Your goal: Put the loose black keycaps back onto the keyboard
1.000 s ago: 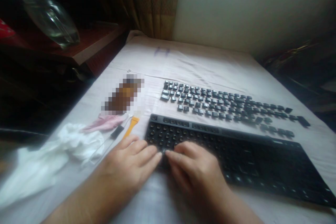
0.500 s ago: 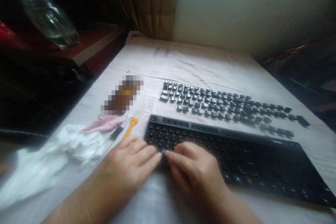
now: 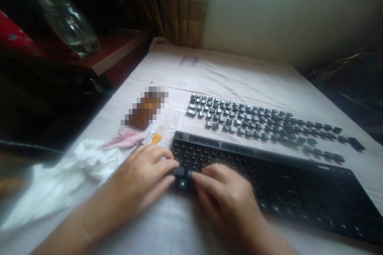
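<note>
A black computer keyboard [image 3: 209, 141] lies slanted across the white cloth, most of its key positions showing bare square stems. A few keycaps sit at its front left corner, among them a square keycap [image 3: 182, 183]. My left hand [image 3: 146, 171] is closed at that corner, thumb and fingertips against the keyboard's left edge. My right hand [image 3: 226, 191] is curled, with index finger and thumb together at a small keycap [image 3: 189, 173] beside the square one. Its other fingers are tucked and partly hidden. Loose black keycaps [image 3: 248, 119] lie in rows behind the keyboard.
Left of the keyboard are a yellow-handled brush [image 3: 157, 137], a pink cloth [image 3: 124, 138], a crumpled white cloth [image 3: 97, 161] and a blurred-out item [image 3: 145, 109]. A glass jar [image 3: 74, 28] stands on a reddish wooden table [image 3: 116, 48] at far left.
My left hand has drawn back slightly to the left, uncovering the keycaps at the keyboard's corner. My right hand stays at nearly the same key. The whole view has shifted a little.
</note>
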The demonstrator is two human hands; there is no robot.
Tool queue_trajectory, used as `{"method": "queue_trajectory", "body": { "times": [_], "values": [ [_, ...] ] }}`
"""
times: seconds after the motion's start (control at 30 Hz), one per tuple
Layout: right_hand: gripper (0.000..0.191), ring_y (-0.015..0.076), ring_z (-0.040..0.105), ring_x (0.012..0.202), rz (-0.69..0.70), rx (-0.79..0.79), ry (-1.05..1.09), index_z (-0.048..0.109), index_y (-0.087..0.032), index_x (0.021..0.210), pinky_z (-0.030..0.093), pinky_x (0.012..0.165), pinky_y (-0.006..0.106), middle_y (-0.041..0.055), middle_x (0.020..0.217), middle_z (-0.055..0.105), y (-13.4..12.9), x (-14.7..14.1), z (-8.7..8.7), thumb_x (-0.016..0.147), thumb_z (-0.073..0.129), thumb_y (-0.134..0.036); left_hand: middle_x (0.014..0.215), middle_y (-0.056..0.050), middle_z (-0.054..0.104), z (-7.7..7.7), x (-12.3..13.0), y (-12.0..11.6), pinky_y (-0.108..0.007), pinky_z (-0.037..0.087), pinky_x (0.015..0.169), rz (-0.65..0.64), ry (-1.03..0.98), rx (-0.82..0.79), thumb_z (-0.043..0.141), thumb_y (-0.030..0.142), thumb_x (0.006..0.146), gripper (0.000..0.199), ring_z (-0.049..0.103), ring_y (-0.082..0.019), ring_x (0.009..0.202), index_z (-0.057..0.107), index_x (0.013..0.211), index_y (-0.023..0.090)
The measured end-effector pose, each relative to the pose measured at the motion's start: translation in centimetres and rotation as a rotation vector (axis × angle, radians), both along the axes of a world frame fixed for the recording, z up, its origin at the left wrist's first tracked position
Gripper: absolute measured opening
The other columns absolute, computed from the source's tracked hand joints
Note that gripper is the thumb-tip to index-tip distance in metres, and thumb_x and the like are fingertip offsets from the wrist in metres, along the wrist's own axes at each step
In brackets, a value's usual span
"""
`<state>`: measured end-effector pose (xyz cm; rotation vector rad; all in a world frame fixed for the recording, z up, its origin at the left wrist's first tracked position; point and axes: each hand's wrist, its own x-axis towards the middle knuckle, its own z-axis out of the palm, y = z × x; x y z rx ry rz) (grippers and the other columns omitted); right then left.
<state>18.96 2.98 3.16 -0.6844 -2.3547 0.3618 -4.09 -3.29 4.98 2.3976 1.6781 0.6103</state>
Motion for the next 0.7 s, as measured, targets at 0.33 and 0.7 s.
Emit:
{"method": "queue_trajectory", "body": {
  "times": [0.33, 0.7],
  "values": [
    [0.019, 0.0146, 0.063, 0.065, 0.018, -0.009, 0.025, 0.073, -0.017, 0.097, 0.05, 0.058, 0.024, 0.0051, 0.078, 0.07, 0.2, 0.1, -0.1, 0.092, 0.055, -0.011, 0.111, -0.003, 0.067, -0.5, -0.6, 0.8, -0.032, 0.048, 0.091, -0.045, -0.115, -0.009, 0.054, 0.022, 0.096, 0.021, 0.062, -0.018, 0.104, 0.064, 0.114, 0.025],
    [0.022, 0.0144, 0.063, 0.063, 0.024, -0.029, 0.082, 0.072, -0.018, 0.094, 0.049, 0.057, 0.023, 0.0038, 0.075, 0.069, 0.2, -0.1, -0.4, 0.09, 0.053, -0.009, 0.087, 0.0, 0.07, -1.7, -1.1, 2.2, -0.028, 0.051, 0.079, 0.082, -0.213, 0.275, 0.052, 0.019, 0.097, 0.014, 0.066, -0.015, 0.084, 0.065, 0.092, 0.021]
  ]
}}
